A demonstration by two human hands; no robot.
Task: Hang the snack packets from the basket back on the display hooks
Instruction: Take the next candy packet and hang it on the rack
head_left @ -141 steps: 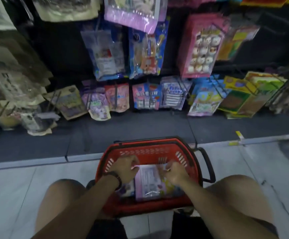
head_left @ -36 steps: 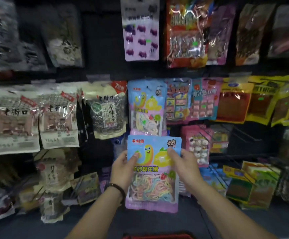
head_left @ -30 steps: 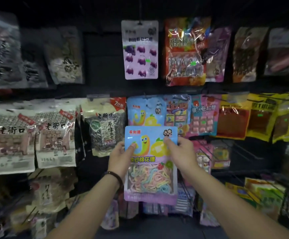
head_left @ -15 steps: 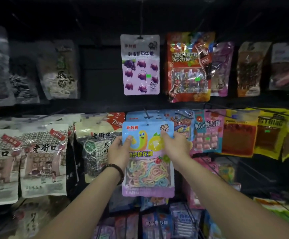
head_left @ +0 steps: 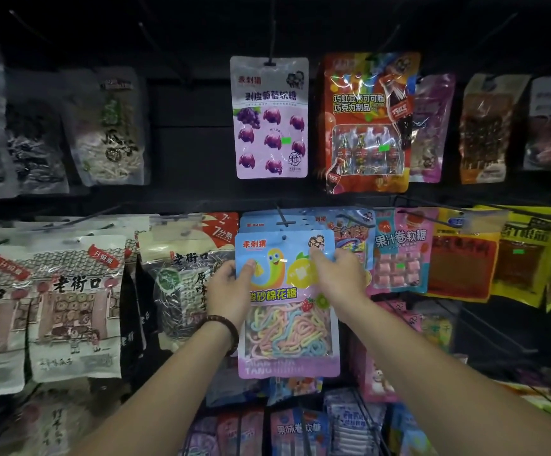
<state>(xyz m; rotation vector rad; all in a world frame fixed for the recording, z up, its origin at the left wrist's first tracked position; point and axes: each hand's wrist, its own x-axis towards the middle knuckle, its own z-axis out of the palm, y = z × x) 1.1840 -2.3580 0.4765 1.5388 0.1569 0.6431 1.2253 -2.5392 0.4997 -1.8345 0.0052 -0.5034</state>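
Landmark: the black display hook [head_left: 281,216], middle row, carrying a stack of matching blue packets [head_left: 261,222]

Left of the hook: sunflower seed packets [head_left: 182,284] hang in the same row

Below and left of the hook: left hand [head_left: 231,289], bead bracelet [head_left: 226,327] at the wrist, pinches the marshmallow packet [head_left: 288,311] at its left edge. Thumb on the printed front, fingers out of sight behind

Directly below the hook: the packet is held upright, long axis vertical, covering the lower part of the hanging stack. Its hang hole [head_left: 284,237] sits near the top edge, just under the hook's tip and not yet on it

Below and right of the hook: right hand [head_left: 338,274] grips the packet's upper right side, a fingertip showing on the front

Right of the hook: a pink juice-roll gummy packet [head_left: 399,255] hangs just beside the right hand

Judgement: the hole lies above both hands and midway between them, so neither is nearer. The coming move looks like a short lift and a push toward the wall, with the top edge kept level so the hole meets the tip. Basket not in view
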